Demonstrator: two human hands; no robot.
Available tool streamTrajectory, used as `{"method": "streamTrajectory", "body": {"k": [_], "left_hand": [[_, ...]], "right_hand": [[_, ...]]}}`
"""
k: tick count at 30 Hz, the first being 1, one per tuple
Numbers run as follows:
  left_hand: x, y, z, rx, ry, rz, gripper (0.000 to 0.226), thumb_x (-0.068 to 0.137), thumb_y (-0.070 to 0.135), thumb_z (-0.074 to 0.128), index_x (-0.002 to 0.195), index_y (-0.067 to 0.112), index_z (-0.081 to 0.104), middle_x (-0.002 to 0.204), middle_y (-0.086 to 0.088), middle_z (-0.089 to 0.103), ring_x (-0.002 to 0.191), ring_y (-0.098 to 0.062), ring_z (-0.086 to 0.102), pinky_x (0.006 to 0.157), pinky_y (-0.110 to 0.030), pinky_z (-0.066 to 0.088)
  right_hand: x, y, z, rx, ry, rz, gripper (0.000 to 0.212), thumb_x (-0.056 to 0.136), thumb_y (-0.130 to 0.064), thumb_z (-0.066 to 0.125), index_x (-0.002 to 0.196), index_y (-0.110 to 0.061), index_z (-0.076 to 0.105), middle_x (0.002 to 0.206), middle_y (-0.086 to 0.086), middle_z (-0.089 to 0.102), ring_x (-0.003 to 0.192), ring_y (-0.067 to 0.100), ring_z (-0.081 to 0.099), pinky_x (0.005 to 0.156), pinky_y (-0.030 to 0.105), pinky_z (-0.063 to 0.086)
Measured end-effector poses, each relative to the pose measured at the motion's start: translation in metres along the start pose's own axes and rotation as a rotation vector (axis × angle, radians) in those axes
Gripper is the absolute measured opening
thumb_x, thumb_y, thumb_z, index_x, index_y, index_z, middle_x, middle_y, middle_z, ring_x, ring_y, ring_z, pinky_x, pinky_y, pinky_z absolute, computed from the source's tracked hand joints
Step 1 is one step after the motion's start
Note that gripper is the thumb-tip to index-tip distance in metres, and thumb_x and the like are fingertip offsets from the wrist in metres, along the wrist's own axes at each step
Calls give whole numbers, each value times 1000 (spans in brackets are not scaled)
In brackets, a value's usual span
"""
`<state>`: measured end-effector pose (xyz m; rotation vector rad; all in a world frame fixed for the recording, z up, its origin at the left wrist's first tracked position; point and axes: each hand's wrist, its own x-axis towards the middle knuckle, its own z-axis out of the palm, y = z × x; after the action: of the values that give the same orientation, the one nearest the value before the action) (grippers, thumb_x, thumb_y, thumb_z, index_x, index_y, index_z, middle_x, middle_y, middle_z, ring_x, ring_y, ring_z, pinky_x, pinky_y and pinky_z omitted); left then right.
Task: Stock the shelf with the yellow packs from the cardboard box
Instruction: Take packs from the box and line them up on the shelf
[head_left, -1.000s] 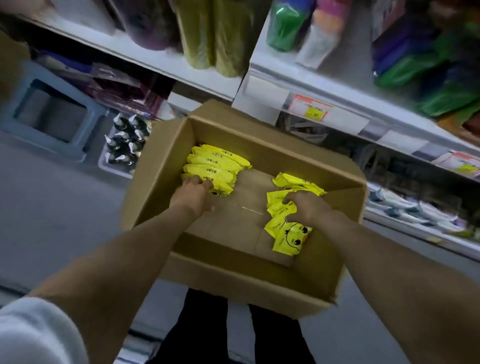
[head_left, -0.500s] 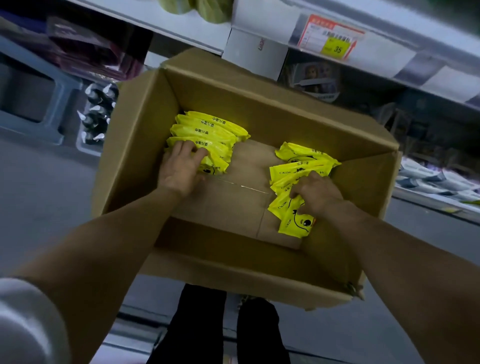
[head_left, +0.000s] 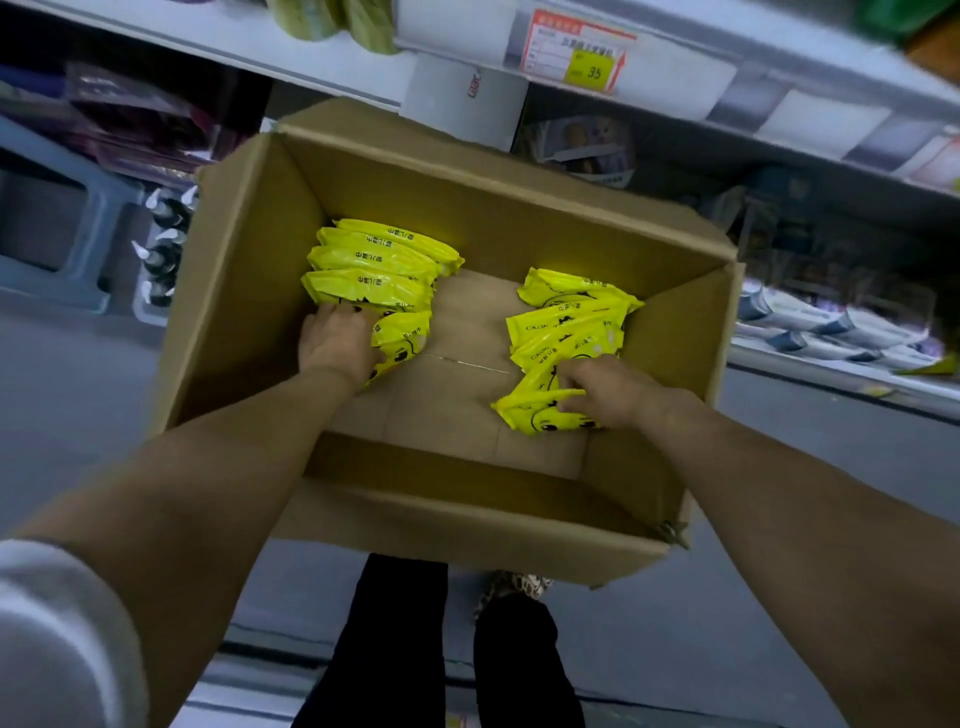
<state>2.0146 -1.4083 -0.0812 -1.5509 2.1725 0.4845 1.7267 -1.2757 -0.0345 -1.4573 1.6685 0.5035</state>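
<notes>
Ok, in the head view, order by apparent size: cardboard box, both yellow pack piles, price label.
1. cardboard box
2. left yellow pack pile and right yellow pack pile: look alike, unranked
3. price label

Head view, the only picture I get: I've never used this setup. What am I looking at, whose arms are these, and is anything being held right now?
There is no machine here. A person wears one wide-angle camera on the head, looking forward and down, so the two bare arms coming in from the bottom are their own. Under them is an open cardboard box, in front of a store shelf with a price tag. On the box floor lie two groups of yellow packs. The left hand has its fingers curled over the nearest packs of the left stack. The right hand pinches the nearest pack of the right stack. Nothing is lifted out yet; both groups rest in the box.
</notes>
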Motion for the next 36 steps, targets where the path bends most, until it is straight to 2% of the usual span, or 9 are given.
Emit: {"method": "streamTrajectory", "body": {"k": [3, 6, 11, 15, 18, 23, 29, 33, 36], "left_hand": [[-16, 9, -16, -160, -59, -48, 50, 81, 39, 75, 125, 17, 62, 121, -17, 59, 119, -35, 48, 95, -40, 44], [-33, 20, -40, -286, -87, -21, 54, 82, 36, 76, 126, 11, 59, 125, -17, 60, 119, -35, 52, 95, -37, 44], [-72, 51, -94, -444, -72, 32, 48, 91, 29, 65, 127, 1, 50, 130, -18, 56, 122, -37, 49, 95, -37, 40], [-117, 74, -141, -491, -50, 83, 47, 93, 38, 62, 120, 1, 54, 121, -15, 60, 117, -34, 54, 90, -36, 42], [-158, 92, -182, -507, -24, 128, 55, 79, 46, 76, 111, 6, 60, 106, -8, 62, 103, -26, 59, 81, -32, 46], [-214, 112, -253, -478, 39, 203, 38, 71, 42, 84, 95, 18, 67, 91, 0, 68, 78, -16, 58, 67, -24, 41], [-254, 117, -329, -438, 205, 164, 41, 70, 36, 86, 101, 13, 72, 97, -4, 72, 93, -22, 66, 81, -28, 49], [-264, 120, -379, -465, 240, 195, 39, 68, 25, 89, 101, 11, 73, 97, -9, 74, 92, -26, 70, 87, -41, 56], [-263, 123, -417, -369, 270, 229, 42, 68, 27, 88, 103, 11, 71, 98, -5, 73, 93, -24, 68, 80, -30, 53]], "right_hand": [[-26, -1, -13, 186, 86, 22, 31, 93, -32, 64, 119, -20, 51, 113, 10, 59, 112, 33, 53, 78, 33, 41], [-57, -6, -32, 245, 168, -43, 49, 94, -24, 63, 138, -37, 46, 132, 5, 56, 120, 28, 50, 87, 32, 42], [-109, -11, -68, 217, 255, -98, 21, 93, -33, 65, 113, -33, 71, 121, -1, 66, 117, 22, 56, 89, 26, 42], [-164, -17, -92, 195, 336, -100, 47, 69, -52, 82, 110, -32, 70, 121, -1, 64, 116, 19, 56, 90, 26, 44], [-201, -15, -104, 187, 414, -137, 58, 65, -41, 88, 117, -34, 65, 129, -3, 61, 124, 20, 51, 98, 27, 42], [-259, -9, -134, 138, 570, -185, 103, 63, -30, 91, 150, -30, 36, 149, -2, 46, 136, 21, 43, 109, 29, 36], [-315, -9, -191, -54, 753, -109, 67, 63, -38, 88, 123, -24, 63, 122, 3, 66, 113, 26, 59, 87, 30, 45], [-352, -16, -230, -1, 828, -172, 45, 64, -30, 88, 103, -30, 66, 99, -5, 67, 98, 21, 60, 81, 30, 46], [-375, -22, -260, 13, 850, -235, 41, 66, -29, 88, 99, -32, 64, 93, -11, 63, 91, 15, 57, 76, 29, 42]]}}
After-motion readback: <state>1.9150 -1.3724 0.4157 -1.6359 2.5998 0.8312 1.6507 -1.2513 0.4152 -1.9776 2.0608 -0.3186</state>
